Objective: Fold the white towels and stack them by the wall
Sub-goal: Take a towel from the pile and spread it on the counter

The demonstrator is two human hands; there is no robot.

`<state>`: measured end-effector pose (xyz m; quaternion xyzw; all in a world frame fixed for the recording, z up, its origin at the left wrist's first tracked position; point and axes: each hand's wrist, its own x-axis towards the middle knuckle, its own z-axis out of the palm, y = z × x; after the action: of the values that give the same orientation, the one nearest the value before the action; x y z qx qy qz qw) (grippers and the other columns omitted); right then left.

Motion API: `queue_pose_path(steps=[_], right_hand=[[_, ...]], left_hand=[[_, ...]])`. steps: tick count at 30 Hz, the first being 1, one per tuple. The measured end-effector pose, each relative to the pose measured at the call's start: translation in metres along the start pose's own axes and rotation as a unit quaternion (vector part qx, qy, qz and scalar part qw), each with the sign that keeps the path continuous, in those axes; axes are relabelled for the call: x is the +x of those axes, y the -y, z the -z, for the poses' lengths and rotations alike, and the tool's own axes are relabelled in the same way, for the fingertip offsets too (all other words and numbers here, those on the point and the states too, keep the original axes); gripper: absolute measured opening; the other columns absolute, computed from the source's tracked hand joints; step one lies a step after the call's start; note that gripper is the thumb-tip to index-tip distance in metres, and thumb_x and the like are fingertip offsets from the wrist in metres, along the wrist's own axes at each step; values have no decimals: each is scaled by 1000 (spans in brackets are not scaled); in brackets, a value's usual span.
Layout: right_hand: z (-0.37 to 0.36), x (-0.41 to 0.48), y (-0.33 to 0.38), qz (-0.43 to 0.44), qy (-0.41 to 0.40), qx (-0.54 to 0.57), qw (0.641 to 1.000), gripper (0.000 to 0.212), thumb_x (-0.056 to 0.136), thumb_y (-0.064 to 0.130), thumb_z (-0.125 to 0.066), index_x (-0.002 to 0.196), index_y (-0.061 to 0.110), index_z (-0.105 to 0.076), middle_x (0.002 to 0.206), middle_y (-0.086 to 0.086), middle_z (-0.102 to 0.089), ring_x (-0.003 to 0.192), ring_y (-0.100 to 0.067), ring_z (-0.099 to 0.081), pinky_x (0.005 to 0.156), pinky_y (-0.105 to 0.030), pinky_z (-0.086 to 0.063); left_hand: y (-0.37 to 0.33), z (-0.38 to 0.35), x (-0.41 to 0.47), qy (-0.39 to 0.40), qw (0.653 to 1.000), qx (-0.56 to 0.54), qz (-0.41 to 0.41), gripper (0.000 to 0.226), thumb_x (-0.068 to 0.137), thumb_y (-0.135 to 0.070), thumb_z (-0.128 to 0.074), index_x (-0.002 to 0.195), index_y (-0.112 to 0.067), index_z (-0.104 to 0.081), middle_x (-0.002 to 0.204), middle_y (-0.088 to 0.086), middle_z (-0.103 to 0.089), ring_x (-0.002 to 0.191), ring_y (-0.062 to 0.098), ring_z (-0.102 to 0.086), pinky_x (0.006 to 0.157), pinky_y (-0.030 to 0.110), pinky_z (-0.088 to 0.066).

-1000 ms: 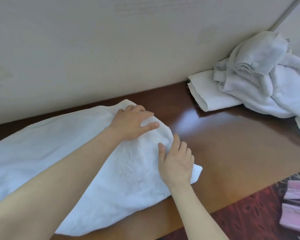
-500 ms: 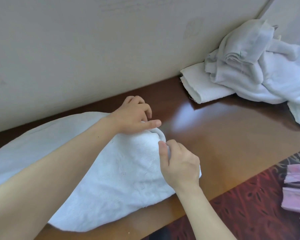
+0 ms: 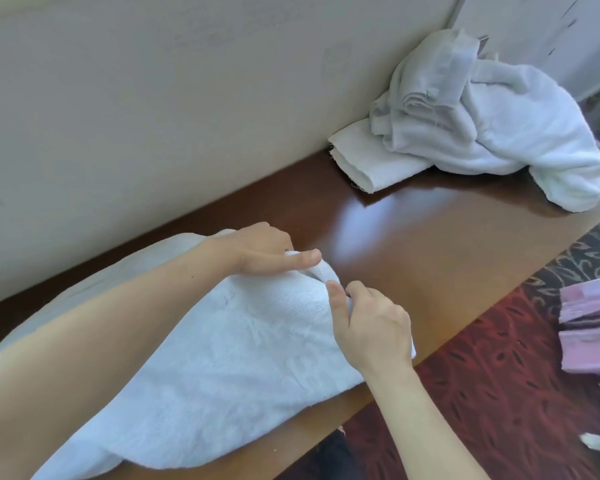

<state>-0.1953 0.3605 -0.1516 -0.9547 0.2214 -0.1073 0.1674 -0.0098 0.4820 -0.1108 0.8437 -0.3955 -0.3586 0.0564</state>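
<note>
A white towel [image 3: 222, 358] is lying spread on a glossy dark brown worktop [image 3: 413, 244], filling the view from the centre out toward 8 o'clock. Two bare forearms are reaching over it, one from 8 o'clock and one from 5 o'clock. The left hand [image 3: 257, 251] is sitting on the towel's far right corner, near the centre of the view. Its grip is clamped on the cloth, with a bit of white showing between thumb and curled fingers. The right hand [image 3: 371, 327], just beside it at 4 o'clock, is pinching the same edge, its grip closed on the towel between thumb and fingers. A small ridge of towel is standing up between the two hands. At 2 o'clock a loose pile of white towels [image 3: 499, 133] is lying against the pale wall [image 3: 187, 98], partly on top of a folded towel [image 3: 357, 164]. Patterned red carpet [image 3: 482, 375] is showing at 4 o'clock.
</note>
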Motion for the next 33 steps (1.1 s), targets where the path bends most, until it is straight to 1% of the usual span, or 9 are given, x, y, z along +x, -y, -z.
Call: queue_pose_path(steps=[4,7,9,11,14,17,23,26,33], right_hand=[[-3,5,-4,-9,10,-31,999,72,91,68,6,59,19,-35,47,2,-41,44,-29,-38,49,-32,-28],[-6,10,-4,-24,-18,-48,998,80,97,61,7,53,17,-43,40,-1,-44,37,-28,-32,45,-27,-22],[-7,14,-5,-26,-58,-30,998,77,103,55,-5,50,16,-44,36,-1,-42,30,-28,-33,42,-22,-17],[-9,16,-10,-30,-78,-18,996,74,105,52,-10,51,15,-45,36,1,-40,28,-27,-35,41,-20,-16],[-15,14,-16,-36,-75,-32,996,72,106,50,-10,52,15,-42,36,0,-40,32,-25,-25,44,-23,-22],[-18,11,-18,-39,-57,-39,997,66,106,52,-8,53,19,-33,35,-1,-39,36,-24,-19,50,-31,-33],[-11,6,-25,-58,64,-44,995,74,89,68,19,58,21,-29,45,9,-28,43,-25,-35,51,-31,-29],[-10,5,-34,-47,62,-39,996,81,74,73,33,62,24,-30,51,9,-35,53,-25,-43,55,-34,-32],[-4,7,-36,-37,59,2,998,80,83,73,22,67,21,-36,48,7,-37,46,-23,-42,49,-32,-28]], left_hand=[[8,3,-1,-96,973,159,-136,90,60,-102,-4,50,-16,-29,50,2,-38,54,24,-34,63,43,-41],[11,5,-7,-302,869,238,-311,74,82,-83,-42,48,-18,-46,47,-7,-37,43,21,-42,78,36,-52],[13,-3,-12,-419,799,258,-345,63,84,-70,-60,54,-15,-53,50,-4,-39,41,22,-41,61,36,-52],[18,-12,-16,-454,783,268,-330,60,82,-71,-63,62,-15,-56,55,-2,-40,42,21,-39,45,33,-36],[23,-19,-24,-349,857,251,-285,70,77,-86,-51,70,-17,-64,61,-4,-50,45,21,-47,42,32,-36],[23,-6,-29,-77,970,212,-91,74,63,-97,-43,74,-26,-63,66,-12,-55,57,6,-52,54,28,-42],[36,-2,-13,53,988,114,-91,90,41,-100,-54,94,-29,-68,103,-16,-65,111,0,-54,95,31,-47],[36,3,-8,123,992,-12,-16,70,42,-89,-71,80,-31,-64,80,-10,-70,74,9,-66,69,34,-53],[31,21,2,138,990,-9,28,77,38,-94,-65,69,-24,-60,61,-14,-62,56,12,-56,55,31,-44]])
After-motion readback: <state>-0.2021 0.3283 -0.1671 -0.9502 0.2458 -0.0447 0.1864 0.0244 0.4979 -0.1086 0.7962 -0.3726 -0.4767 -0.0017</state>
